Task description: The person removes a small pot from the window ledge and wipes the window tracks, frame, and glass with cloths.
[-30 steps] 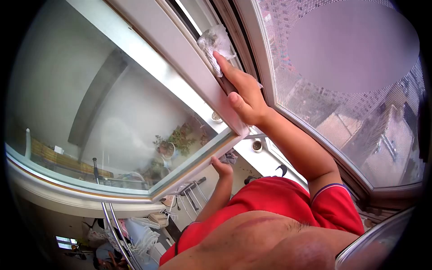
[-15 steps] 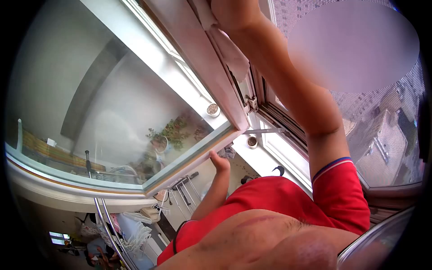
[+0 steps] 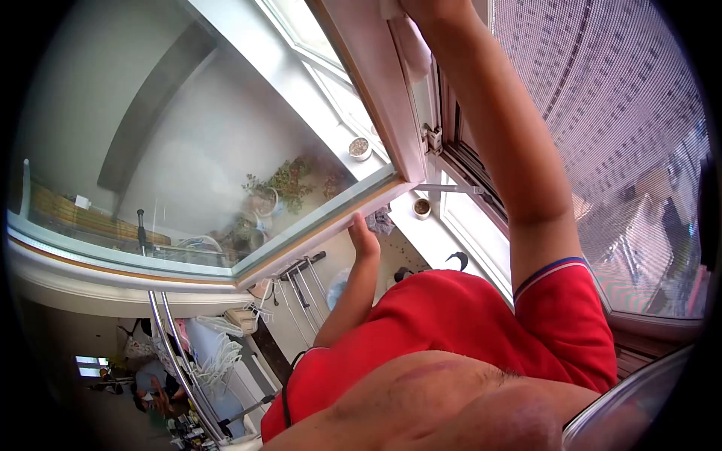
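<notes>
An open window sash (image 3: 331, 222) with a pale frame and clear glass stretches across the left and centre. My left hand (image 3: 364, 237) grips the lower edge of this sash near its corner; the thumb shows, but the other fingers are hidden behind the frame. My right arm reaches up to the top of the view. There, my right hand (image 3: 442, 7) is partly cut off and holds a white cloth (image 3: 414, 49) against the upright side of the sash. Below the cloth are a metal hinge (image 3: 432, 139) and a stay arm (image 3: 451, 189).
An insect screen (image 3: 602, 98) covers the opening on the right. Two small pots, one upper (image 3: 360, 148) and one lower (image 3: 422, 208), stand on the white sill. Below the sash are a metal rail (image 3: 177, 353), white hangers (image 3: 222, 361) and a folding rack (image 3: 301, 289). A person (image 3: 154, 395) appears at lower left.
The whole view has shifted, so the sash and pots sit higher. My right hand and the cloth are nearer the top edge and show less. My left hand stays at the sash edge.
</notes>
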Available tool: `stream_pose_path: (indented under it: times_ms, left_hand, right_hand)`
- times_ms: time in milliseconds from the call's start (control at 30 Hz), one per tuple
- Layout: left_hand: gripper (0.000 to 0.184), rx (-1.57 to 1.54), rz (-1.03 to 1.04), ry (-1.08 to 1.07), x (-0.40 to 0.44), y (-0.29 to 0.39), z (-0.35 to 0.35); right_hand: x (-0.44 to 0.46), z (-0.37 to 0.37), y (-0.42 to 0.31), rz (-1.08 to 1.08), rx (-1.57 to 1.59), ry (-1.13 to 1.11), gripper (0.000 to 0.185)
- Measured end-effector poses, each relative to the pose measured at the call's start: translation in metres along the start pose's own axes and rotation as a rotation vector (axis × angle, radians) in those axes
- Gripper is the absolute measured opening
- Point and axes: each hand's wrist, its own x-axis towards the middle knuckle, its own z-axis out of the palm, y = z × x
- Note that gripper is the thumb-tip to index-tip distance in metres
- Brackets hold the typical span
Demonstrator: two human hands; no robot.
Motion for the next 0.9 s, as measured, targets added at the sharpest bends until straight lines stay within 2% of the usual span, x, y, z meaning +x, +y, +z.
stream_pose_path:
  times_ms: [67,133,200,233,267,300,467,500,600,733,833,867,900]
  left_hand:
    - [0.055,-0.031,-0.047,-0.042,-0.009,0.019,0.005]
    - [0.055,-0.063,-0.145,-0.114,-0.019,0.059,0.025]
    - [0.056,-0.104,-0.184,-0.109,-0.026,0.073,0.035]
    - [0.057,-0.130,-0.195,-0.112,-0.026,0.075,0.039]
    - [0.058,-0.121,-0.208,-0.134,-0.026,0.076,0.036]
    - [0.060,-0.114,-0.219,-0.158,-0.026,0.080,0.037]
    - [0.063,-0.091,-0.317,-0.084,-0.032,0.091,0.047]
    - [0.061,-0.112,-0.316,-0.096,-0.037,0.101,0.052]
    - [0.057,-0.160,-0.255,-0.067,-0.042,0.106,0.056]
    - [0.049,-0.212,-0.298,0.017,-0.033,0.099,0.035]
    - [0.044,-0.162,-0.256,0.010,-0.030,0.105,0.030]
    - [0.042,-0.142,-0.246,0.020,-0.025,0.101,0.026]
    - [0.041,-0.122,-0.237,0.027,-0.022,0.098,0.023]
  right_hand:
    - [-0.053,-0.015,0.005,0.072,0.025,0.055,0.054]
    - [-0.113,-0.027,-0.007,-0.064,-0.395,0.005,0.046]
    - [-0.183,-0.039,-0.020,0.301,-0.461,0.045,0.053]
    - [-0.206,-0.038,-0.027,0.333,-0.537,0.081,0.042]
    - [-0.229,-0.041,-0.022,0.312,-0.552,0.097,0.042]
    - [-0.243,-0.042,-0.025,0.384,-0.551,0.086,0.043]
    - [-0.289,-0.057,-0.050,0.822,-0.738,-0.028,0.040]
    - [-0.309,-0.060,-0.043,0.696,-0.815,0.002,0.036]
    - [-0.321,-0.063,-0.045,0.739,-0.749,0.066,0.035]
    - [-0.302,-0.056,-0.055,1.016,-0.728,0.190,0.034]
    - [-0.268,-0.048,-0.050,0.889,-0.242,0.705,0.026]
    - [-0.249,-0.045,-0.048,0.699,-0.122,0.739,0.022]
    - [-0.221,-0.039,-0.057,0.611,-0.160,0.703,0.022]
